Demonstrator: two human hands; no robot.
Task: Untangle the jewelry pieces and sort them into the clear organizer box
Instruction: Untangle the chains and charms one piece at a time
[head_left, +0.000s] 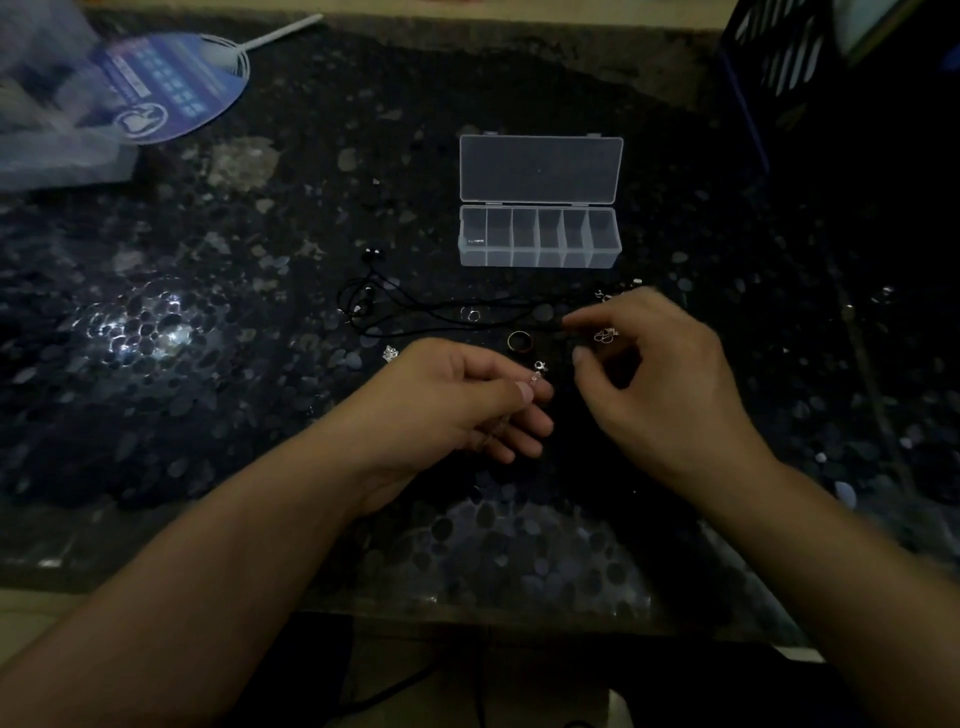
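My left hand (457, 400) pinches a thin silver chain between thumb and forefinger; its clasp (539, 368) sticks up past my fingertips. My right hand (660, 379) hovers just to the right with curled fingers, and I cannot tell if it holds anything. Between my hands lies a gold ring (519, 342). A black cord necklace (415, 306) stretches across the table behind them, with a small silver ring (471, 313) beside it. Small silver pieces (605, 334) lie by my right fingers. The clear organizer box (540, 257) stands open behind, lid flat back.
A small silver charm (390, 353) lies left of my left hand. A blue round fan (171, 85) and a clear plastic bag (47, 104) sit at the far left. A dark slotted basket (779, 62) stands at the far right. The tabletop (208, 260) is dark speckled stone.
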